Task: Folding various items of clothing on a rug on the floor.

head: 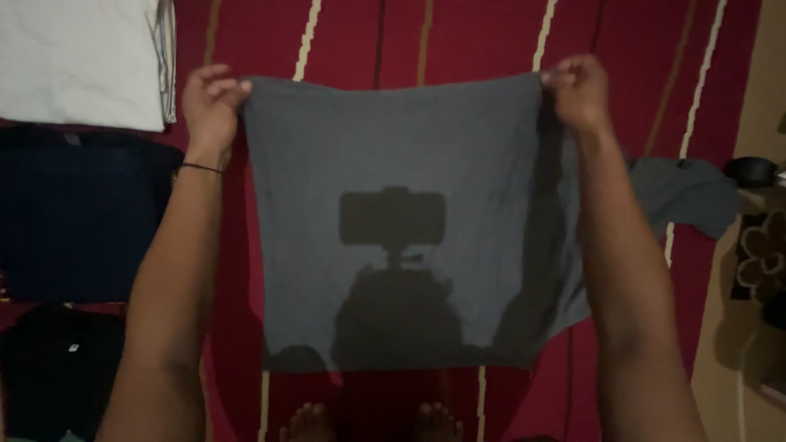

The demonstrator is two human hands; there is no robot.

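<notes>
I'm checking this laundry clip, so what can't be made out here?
- Head view: the grey T-shirt hides most of the striped red rug behind it.
- Its sleeve runs behind the right arm.
- Left edge crops the white folded cloth and dark garments.
- Dim light blurs the right-edge objects.

Grey shirt (393,205) hides most of the striped red rug (483,41) behind it; one sleeve trails out of sight behind the right forearm; both feet (307,421) cut by the lower edge; dark folded garments (57,368) at left indistinct, cropped by the frame.
</notes>
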